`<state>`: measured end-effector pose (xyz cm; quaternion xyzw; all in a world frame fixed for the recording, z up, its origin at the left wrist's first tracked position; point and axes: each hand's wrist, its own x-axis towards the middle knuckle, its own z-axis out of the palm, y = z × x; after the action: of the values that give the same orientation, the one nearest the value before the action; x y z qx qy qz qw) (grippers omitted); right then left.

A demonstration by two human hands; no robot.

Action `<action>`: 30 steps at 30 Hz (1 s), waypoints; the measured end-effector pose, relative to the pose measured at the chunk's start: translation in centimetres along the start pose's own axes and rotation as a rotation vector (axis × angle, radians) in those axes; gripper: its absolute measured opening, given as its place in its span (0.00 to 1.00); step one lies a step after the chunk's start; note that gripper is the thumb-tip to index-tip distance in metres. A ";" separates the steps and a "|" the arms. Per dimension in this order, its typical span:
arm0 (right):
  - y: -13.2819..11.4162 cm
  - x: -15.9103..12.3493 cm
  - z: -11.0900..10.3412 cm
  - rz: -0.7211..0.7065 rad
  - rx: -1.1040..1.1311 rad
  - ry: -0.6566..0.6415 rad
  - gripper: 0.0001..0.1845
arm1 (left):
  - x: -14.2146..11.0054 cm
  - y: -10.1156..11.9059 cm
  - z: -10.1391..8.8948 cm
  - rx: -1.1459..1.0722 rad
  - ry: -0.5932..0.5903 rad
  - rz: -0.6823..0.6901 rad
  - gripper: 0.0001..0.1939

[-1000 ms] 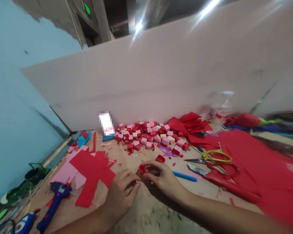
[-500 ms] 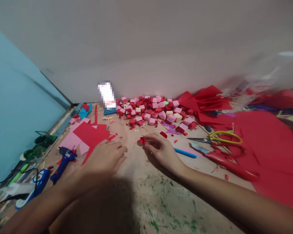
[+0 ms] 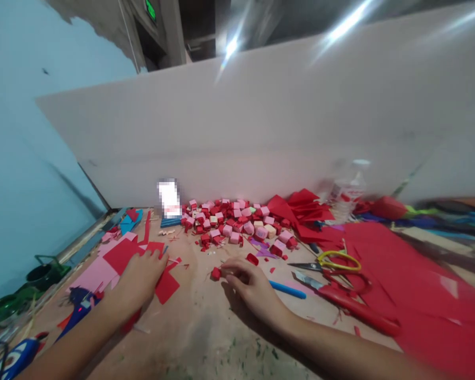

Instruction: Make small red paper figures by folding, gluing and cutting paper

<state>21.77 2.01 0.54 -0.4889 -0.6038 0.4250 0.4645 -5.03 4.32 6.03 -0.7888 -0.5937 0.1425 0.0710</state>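
Observation:
My left hand (image 3: 142, 274) rests over red paper sheets (image 3: 121, 256) on the left side of the table, fingers stretched out and palm down. In the middle, my right hand (image 3: 247, 287) has its thumb and forefinger closed at a small folded red paper piece (image 3: 216, 273), held low by the tabletop. Just behind that hand lies another red paper piece (image 3: 252, 259), and a blue pen-like stick (image 3: 288, 290) lies to its right. Pink paper (image 3: 89, 272) shows beneath the red sheets.
A heap of pink and red paper cubes (image 3: 234, 237) lies against the board, beside a lit phone (image 3: 169, 198). At right are yellow-handled scissors (image 3: 340, 260), a red-handled cutter (image 3: 364, 311), large red paper (image 3: 383, 264) and a plastic bottle (image 3: 348, 192). A blue glue gun (image 3: 77, 311) sits left.
My left hand has moved left onto the red paper, with its fingers now over the sheets. My right hand stays at the small red piece. The view has tilted upward.

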 end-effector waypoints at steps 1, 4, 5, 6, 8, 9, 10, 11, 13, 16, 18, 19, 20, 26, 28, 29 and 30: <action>0.0 0.0 0.0 -0.006 -0.001 -0.002 0.10 | 0.0 0.0 0.0 -0.009 0.006 -0.007 0.33; -0.1 0.0 -0.1 -0.013 0.008 -0.011 0.10 | -0.1 -0.1 0.0 -0.034 0.034 -0.036 0.26; -0.1 0.0 -0.1 -0.011 0.014 -0.016 0.10 | 0.0 -0.1 0.0 -0.040 0.041 -0.041 0.22; 0.0 0.0 -0.1 -0.007 0.021 -0.022 0.11 | 0.0 -0.1 0.0 -0.044 0.045 -0.044 0.19; 0.1 0.0 -0.1 0.003 0.036 -0.033 0.11 | 0.2 -0.2 0.0 -0.048 0.044 -0.050 0.14; 0.2 0.1 -0.1 0.008 0.043 -0.039 0.11 | 0.3 -0.3 -0.1 -0.045 0.045 -0.056 0.14; 0.3 0.1 -0.1 0.011 0.048 -0.045 0.11 | 0.3 -0.3 -0.2 -0.041 0.048 -0.063 0.13; 0.3 0.1 -0.2 0.012 0.052 -0.053 0.11 | 0.3 -0.3 -0.4 -0.034 0.053 -0.071 0.14; 0.3 0.1 -0.3 0.009 0.054 -0.074 0.10 | 0.2 -0.3 -1.0 -0.015 0.067 -0.083 0.15; 0.0 -0.4 -0.5 -0.005 0.047 -0.128 0.09 | -0.6 0.6 -1.7 -0.034 0.214 -0.070 0.14; -0.3 -1.1 -0.4 0.000 0.051 -0.199 0.10 | -1.1 1.9 -1.6 -0.148 0.428 0.030 0.12; -0.4 -1.4 -0.3 0.010 0.065 -0.239 0.10 | -1.3 2.7 -1.4 -0.242 0.549 0.121 0.11; -0.5 -1.7 -0.1 0.022 0.093 -0.268 0.10 | -1.4 3.7 -1.1 -0.344 0.636 0.233 0.10; -0.4 -2.2 0.5 0.132 0.362 -0.206 0.15 | -1.7 9.0 1.5 -0.960 0.763 0.322 0.06; -0.3 -2.1 0.3 0.143 0.389 -0.234 0.14 | -2.1 9.9 1.9 -1.162 0.644 0.226 0.05; -0.3 -2.1 0.2 0.142 0.385 -0.256 0.13 | -2.4 10.2 2.0 -1.247 0.570 0.183 0.05; -0.4 -2.0 0.1 0.142 0.371 -0.279 0.13 | -2.6 10.4 2.0 -1.321 0.490 0.145 0.04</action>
<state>21.79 -0.06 0.58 -0.3731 -0.5377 0.6236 0.4275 3.22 -1.28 1.60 -0.7138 -0.4690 -0.4246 -0.3003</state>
